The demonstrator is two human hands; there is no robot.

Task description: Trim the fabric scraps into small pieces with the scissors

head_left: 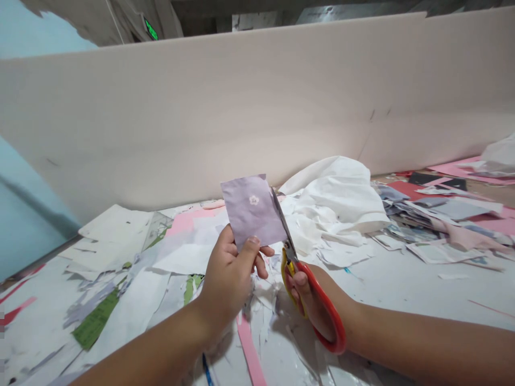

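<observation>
A small piece of lilac paper (251,220) with a pale flower on it is pinched at its lower edge by my left hand (235,265). My right hand (309,297) is wrapped round the handles of a pair of scissors (330,321), one handle red and the other yellow. The blades point up and away from me along the right edge of the paper. Whether that edge lies between the blades I cannot tell. Paper scraps lie on the table below both hands.
A pale partition (241,118) stands behind the table (386,289). Crumpled white sheeting (333,198) lies against it. A heap of mixed paper pieces (438,220) is at the right. Green scraps (96,321) and white sheets (116,236) lie left, and a pink strip (250,351) lies in front.
</observation>
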